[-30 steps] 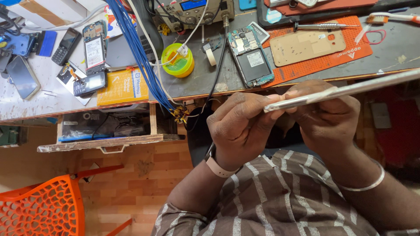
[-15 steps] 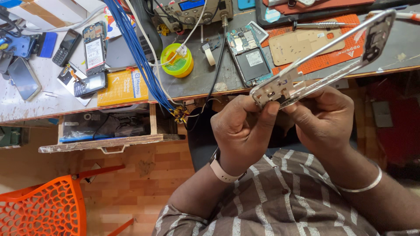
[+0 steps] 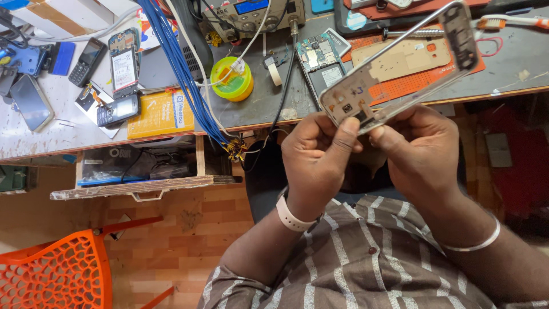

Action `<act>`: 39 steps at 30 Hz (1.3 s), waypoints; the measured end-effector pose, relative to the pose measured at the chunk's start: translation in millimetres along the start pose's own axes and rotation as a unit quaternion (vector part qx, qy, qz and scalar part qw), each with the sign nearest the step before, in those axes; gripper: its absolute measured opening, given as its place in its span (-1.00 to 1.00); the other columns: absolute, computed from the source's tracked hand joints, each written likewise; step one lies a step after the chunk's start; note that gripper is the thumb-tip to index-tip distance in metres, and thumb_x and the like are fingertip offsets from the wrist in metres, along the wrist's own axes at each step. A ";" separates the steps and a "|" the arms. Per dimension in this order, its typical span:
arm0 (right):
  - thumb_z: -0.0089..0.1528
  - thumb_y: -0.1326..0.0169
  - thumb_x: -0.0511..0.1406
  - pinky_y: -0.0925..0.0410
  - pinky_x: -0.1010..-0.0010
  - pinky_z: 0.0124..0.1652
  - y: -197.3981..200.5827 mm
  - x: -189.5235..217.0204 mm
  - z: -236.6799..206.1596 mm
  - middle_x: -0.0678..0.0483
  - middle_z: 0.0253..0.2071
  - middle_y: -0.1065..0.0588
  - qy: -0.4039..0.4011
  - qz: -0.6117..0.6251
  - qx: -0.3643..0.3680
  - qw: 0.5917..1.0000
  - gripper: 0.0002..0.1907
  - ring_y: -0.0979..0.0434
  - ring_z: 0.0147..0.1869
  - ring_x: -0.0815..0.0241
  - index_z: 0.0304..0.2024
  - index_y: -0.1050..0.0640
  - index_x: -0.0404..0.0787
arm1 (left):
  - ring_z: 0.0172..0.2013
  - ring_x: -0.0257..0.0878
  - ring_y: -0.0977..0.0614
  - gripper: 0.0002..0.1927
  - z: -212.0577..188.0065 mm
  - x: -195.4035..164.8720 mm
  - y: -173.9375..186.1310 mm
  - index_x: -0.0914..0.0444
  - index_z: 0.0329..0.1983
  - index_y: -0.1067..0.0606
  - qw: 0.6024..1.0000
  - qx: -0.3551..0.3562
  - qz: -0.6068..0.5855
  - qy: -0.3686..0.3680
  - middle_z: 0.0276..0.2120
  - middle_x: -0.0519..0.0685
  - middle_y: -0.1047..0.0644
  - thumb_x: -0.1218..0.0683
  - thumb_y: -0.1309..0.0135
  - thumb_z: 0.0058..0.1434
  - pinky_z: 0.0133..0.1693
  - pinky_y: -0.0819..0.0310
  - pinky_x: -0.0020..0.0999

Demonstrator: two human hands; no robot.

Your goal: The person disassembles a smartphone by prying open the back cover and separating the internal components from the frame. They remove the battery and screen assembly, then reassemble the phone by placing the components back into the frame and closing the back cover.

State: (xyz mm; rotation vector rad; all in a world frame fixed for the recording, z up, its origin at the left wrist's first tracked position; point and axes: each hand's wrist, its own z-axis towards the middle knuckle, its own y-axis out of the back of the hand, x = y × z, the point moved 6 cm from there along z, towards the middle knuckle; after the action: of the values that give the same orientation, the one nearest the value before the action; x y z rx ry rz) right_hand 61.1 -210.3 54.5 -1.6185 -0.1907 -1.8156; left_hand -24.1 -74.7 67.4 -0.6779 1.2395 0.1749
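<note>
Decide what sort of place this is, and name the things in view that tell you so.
Most likely a phone repair bench. Both hands, left hand and right hand, hold a bare phone frame; opened phones, a loose circuit board and a benchtop power unit crowd the worktop.

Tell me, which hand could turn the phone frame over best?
Probably the right hand: it pinches the phone frame nearer its long free side. The left hand only steadies the corner.
</note>
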 end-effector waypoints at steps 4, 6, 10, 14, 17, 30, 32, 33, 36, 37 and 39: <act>0.33 -0.18 -0.45 -0.50 0.49 -0.05 0.4 -13.0 -0.2 0.00 -0.11 -0.61 -0.057 -0.012 0.002 0.998 -0.82 -0.61 -0.07 0.31 -0.03 -0.58 -0.41 | -0.33 -0.42 -0.61 -0.87 2.3 10.1 11.9 0.38 -0.17 -0.50 1.000 0.005 -0.011 -0.017 -0.31 -0.05 -0.60 0.20 -0.15 0.46 -0.23 -0.50 -0.54; 0.30 -0.17 -0.47 -0.51 0.50 -0.07 0.5 -23.6 -4.1 0.02 -0.10 -0.62 -0.069 -0.022 0.005 0.997 -0.80 -0.62 -0.08 0.31 -0.02 -0.59 -0.40 | -0.34 -0.43 -0.60 -0.86 -2.5 17.9 20.5 0.39 -0.14 -0.52 1.000 0.009 -0.009 0.003 -0.30 -0.05 -0.61 0.17 -0.13 0.44 -0.25 -0.50 -0.55; 0.26 -0.22 -0.47 -0.50 0.52 -0.11 1.1 -47.3 -20.4 0.00 -0.12 -0.65 -0.082 -0.153 0.028 0.984 -0.79 -0.61 -0.09 0.33 -0.05 -0.64 -0.43 | -0.40 -0.42 -0.60 -0.84 -26.4 38.9 42.1 0.39 -0.14 -0.52 0.995 -0.021 -0.013 0.098 -0.34 -0.03 -0.61 0.15 -0.14 0.38 -0.36 -0.46 -0.56; 0.21 -0.23 -0.47 -0.53 0.51 -0.12 1.7 -64.5 -39.3 0.01 -0.11 -0.65 -0.118 -0.142 0.058 0.981 -0.74 -0.64 -0.09 0.33 -0.04 -0.63 -0.42 | -0.39 -0.39 -0.62 -0.82 -49.7 53.3 58.4 0.40 -0.15 -0.52 0.990 -0.038 -0.023 0.135 -0.30 -0.02 -0.64 0.15 -0.15 0.37 -0.30 -0.51 -0.53; 0.19 -0.22 -0.48 -0.53 0.50 -0.09 1.7 -71.0 -42.2 0.02 -0.09 -0.64 -0.132 -0.113 0.072 0.982 -0.71 -0.64 -0.07 0.33 -0.01 -0.61 -0.42 | -0.41 -0.38 -0.63 -0.81 -56.4 63.7 65.6 0.39 -0.14 -0.52 0.986 -0.046 -0.040 0.153 -0.30 0.00 -0.65 0.13 -0.16 0.35 -0.32 -0.50 -0.53; 0.24 -0.17 -0.51 -0.52 0.46 -0.03 10.1 -73.0 -52.2 -0.01 -0.11 -0.59 -0.116 0.006 0.109 0.987 -0.70 -0.62 -0.04 0.30 0.04 -0.53 -0.41 | -0.44 -0.35 -0.63 -0.80 -62.4 82.3 57.0 0.38 -0.15 -0.50 0.967 -0.005 -0.108 0.231 -0.33 0.05 -0.65 0.11 -0.14 0.37 -0.36 -0.45 -0.54; 0.24 -0.17 -0.51 -0.52 0.46 -0.05 9.3 -71.8 -52.7 0.00 -0.12 -0.59 -0.110 0.007 0.109 0.988 -0.72 -0.62 -0.05 0.31 0.02 -0.52 -0.39 | -0.43 -0.35 -0.63 -0.80 -63.0 81.6 55.1 0.38 -0.15 -0.50 0.967 -0.002 -0.112 0.229 -0.33 0.06 -0.65 0.11 -0.14 0.37 -0.36 -0.45 -0.54; 0.24 -0.16 -0.51 -0.53 0.46 -0.06 9.0 -71.0 -52.9 0.00 -0.12 -0.58 -0.107 0.008 0.108 0.988 -0.72 -0.62 -0.05 0.31 0.01 -0.52 -0.38 | -0.43 -0.35 -0.63 -0.80 -63.1 81.0 54.1 0.38 -0.15 -0.50 0.968 0.000 -0.112 0.226 -0.33 0.06 -0.65 0.11 -0.14 0.37 -0.36 -0.46 -0.55; 0.24 -0.15 -0.50 -0.54 0.46 -0.05 8.2 -66.7 -52.9 0.02 -0.12 -0.58 -0.084 -0.021 0.106 0.991 -0.74 -0.63 -0.06 0.32 0.00 -0.52 -0.35 | -0.42 -0.35 -0.63 -0.80 -63.0 80.0 52.3 0.39 -0.14 -0.49 0.970 0.002 -0.111 0.218 -0.33 0.05 -0.64 0.11 -0.14 0.38 -0.35 -0.46 -0.55; 0.24 -0.16 -0.50 -0.53 0.47 -0.06 9.1 -67.3 -52.7 0.02 -0.12 -0.59 -0.094 -0.030 0.100 0.990 -0.73 -0.62 -0.06 0.33 0.00 -0.53 -0.36 | -0.42 -0.35 -0.64 -0.80 -62.9 79.9 51.8 0.39 -0.14 -0.50 0.970 0.002 -0.111 0.217 -0.33 0.05 -0.64 0.11 -0.14 0.39 -0.35 -0.46 -0.54; 0.23 -0.17 -0.51 -0.52 0.48 -0.08 11.0 -68.9 -51.8 0.01 -0.12 -0.60 -0.115 -0.049 0.088 0.988 -0.72 -0.61 -0.08 0.33 0.01 -0.54 -0.37 | -0.42 -0.35 -0.64 -0.80 -62.9 79.6 52.5 0.39 -0.14 -0.50 0.971 -0.004 -0.106 0.213 -0.33 0.05 -0.64 0.11 -0.14 0.38 -0.35 -0.46 -0.54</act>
State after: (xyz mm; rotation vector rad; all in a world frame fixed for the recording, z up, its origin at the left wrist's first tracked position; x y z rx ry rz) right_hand 24.0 -219.2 -23.6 -1.7147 -0.5273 -1.6277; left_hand -73.1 -87.0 -35.1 -0.8794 1.5642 -0.1526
